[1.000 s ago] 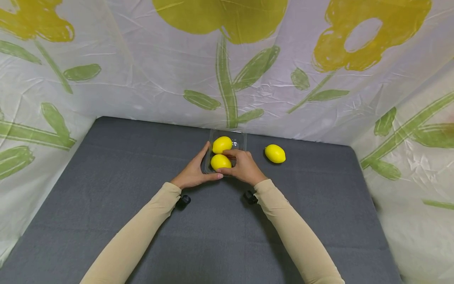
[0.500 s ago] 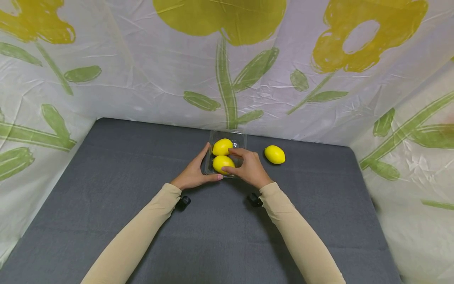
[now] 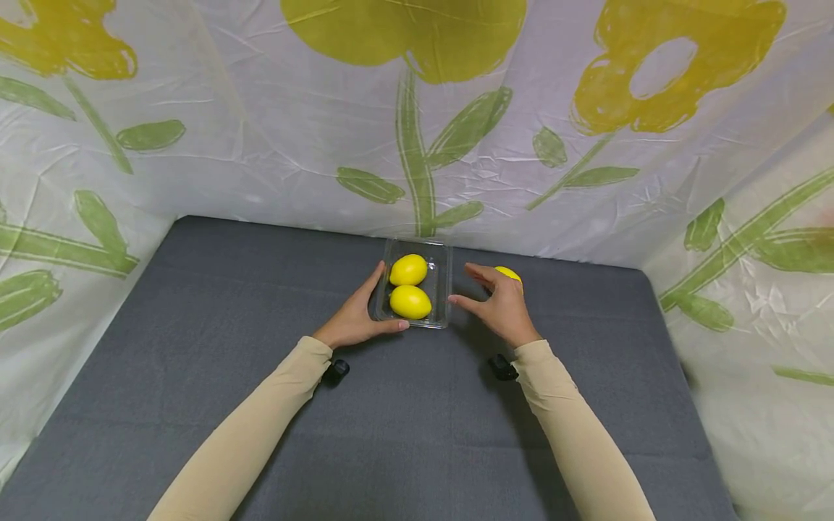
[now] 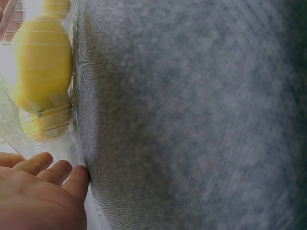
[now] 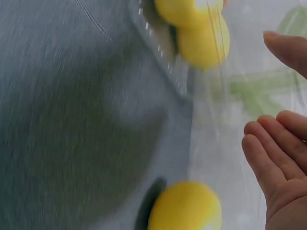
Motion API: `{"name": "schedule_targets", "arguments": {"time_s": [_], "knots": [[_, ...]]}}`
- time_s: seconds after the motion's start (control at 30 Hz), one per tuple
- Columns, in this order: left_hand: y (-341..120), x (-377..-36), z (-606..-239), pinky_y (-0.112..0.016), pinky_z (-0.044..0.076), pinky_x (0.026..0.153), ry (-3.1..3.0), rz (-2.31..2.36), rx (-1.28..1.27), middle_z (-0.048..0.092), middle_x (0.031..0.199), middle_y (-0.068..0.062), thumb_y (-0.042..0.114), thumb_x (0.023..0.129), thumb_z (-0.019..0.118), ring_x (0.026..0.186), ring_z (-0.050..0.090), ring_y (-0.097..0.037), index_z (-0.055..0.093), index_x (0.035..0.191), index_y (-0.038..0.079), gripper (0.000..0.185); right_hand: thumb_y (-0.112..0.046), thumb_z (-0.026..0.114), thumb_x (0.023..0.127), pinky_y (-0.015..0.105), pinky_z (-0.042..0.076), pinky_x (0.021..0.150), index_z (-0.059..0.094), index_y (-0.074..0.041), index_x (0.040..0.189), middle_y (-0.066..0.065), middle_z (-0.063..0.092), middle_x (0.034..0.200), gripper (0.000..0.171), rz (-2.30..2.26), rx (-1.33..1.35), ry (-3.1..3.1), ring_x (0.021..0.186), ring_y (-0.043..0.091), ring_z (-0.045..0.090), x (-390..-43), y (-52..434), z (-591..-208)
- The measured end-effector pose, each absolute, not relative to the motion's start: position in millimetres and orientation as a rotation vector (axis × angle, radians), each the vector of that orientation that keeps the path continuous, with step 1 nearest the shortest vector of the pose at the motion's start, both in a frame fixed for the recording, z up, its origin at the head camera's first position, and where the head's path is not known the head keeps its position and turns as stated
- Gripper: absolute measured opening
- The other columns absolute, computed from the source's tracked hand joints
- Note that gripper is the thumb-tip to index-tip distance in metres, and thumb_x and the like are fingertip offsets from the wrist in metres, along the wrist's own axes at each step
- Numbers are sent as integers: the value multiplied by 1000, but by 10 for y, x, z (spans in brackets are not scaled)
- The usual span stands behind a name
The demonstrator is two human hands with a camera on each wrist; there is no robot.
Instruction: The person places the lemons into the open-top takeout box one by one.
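Note:
Two yellow lemons sit in a clear plastic container (image 3: 442,289); one lemon (image 3: 408,270) lies behind the other lemon (image 3: 410,302). My left hand (image 3: 355,312) rests against the container's near left corner, fingers straight along the left wall and thumb along the front edge. The left wrist view shows those fingertips (image 4: 79,175) at the clear wall. My right hand (image 3: 504,307) is just right of the container, thumb and fingers spread apart with nothing between them. Partly hidden behind it is a third lemon (image 3: 510,273) on the table, also visible as a lemon (image 5: 186,208) in the right wrist view.
A dark grey cloth covers the table (image 3: 260,289). Behind it and at both sides hangs a white curtain (image 3: 260,166) printed with yellow flowers and green leaves. The container stands near the table's back edge, close to the curtain.
My right hand has let go of the near lemon in the container and moved right, out past the container's side, towards the loose lemon. The left hand and container stay put.

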State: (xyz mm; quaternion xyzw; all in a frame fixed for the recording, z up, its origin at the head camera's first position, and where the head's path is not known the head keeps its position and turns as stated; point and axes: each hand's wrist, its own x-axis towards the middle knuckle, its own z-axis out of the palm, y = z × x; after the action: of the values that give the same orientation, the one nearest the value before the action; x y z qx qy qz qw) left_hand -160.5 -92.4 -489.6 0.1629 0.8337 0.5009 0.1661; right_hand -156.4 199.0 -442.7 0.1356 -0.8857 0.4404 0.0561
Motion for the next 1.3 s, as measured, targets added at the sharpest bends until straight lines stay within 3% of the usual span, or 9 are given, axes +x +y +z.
{"name": "schedule_targets", "arguments": {"time_s": [0.6, 0.87, 1.17, 1.3], "knots": [[-932, -1606, -4924, -57, 17, 121, 2365, 1439, 467, 3, 170, -2, 49, 82, 83, 155, 8, -27, -5, 164, 23, 123, -21, 90, 80, 50, 48, 103, 64, -1, 136, 17, 65, 133, 65, 1183, 160, -2665, 119, 34, 63, -1640, 2594, -4517], [-923, -1598, -4902, -57, 16, 121, 2377, 1425, 463, 2, 170, -3, 47, 83, 83, 155, 7, -27, -6, 164, 22, 123, -23, 89, 81, 54, 30, 115, 61, 2, 138, 19, 63, 135, 68, 1160, 91, -2716, 121, 37, 61, -1687, 2733, -4605], [-923, -1605, -4919, -55, 17, 122, 2386, 1409, 451, 2, 170, -1, 50, 83, 82, 155, 8, -25, -6, 164, 23, 123, -28, 86, 84, 55, 42, 107, 57, 3, 141, 22, 61, 137, 71, 1181, 35, -2804, 123, 39, 60, -1709, 2802, -4716], [-926, -1609, -4917, -55, 17, 122, 2387, 1411, 454, 2, 170, -1, 50, 83, 82, 155, 8, -25, -6, 164, 23, 123, -29, 88, 83, 55, 33, 113, 57, 5, 141, 24, 63, 133, 74, 1167, 29, -2835, 119, 40, 62, -1724, 2815, -4752]]}}
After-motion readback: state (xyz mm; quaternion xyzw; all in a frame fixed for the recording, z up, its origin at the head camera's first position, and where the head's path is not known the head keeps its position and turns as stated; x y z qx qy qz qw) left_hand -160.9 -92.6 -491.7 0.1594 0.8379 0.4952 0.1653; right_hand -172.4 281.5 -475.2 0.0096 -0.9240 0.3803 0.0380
